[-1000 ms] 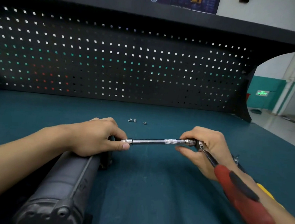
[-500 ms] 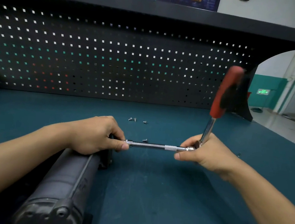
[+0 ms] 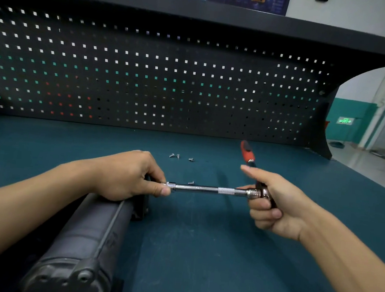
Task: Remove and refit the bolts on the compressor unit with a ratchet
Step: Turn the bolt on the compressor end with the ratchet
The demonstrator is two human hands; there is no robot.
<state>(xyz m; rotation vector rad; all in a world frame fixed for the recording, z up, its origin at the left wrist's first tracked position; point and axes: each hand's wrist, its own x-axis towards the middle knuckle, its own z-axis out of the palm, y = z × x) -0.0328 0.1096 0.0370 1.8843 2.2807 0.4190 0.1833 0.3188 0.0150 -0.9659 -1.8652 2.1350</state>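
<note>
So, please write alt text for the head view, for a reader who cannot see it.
Two hands work a ratchet on a dark compressor unit lying on a teal workbench. The left hand pinches the socket end of its extension bar at the unit; the right hand grips the ratchet head, red handle pointing away. Four loose bolts lie beyond.

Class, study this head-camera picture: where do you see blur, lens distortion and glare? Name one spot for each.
Head view: the red ratchet handle looks soft, probably motion blur; head view: the pegboard rows bow, a wide-angle effect; head view: bright highlights streak the chrome extension bar, while the dark compressor shows little detail.
</note>
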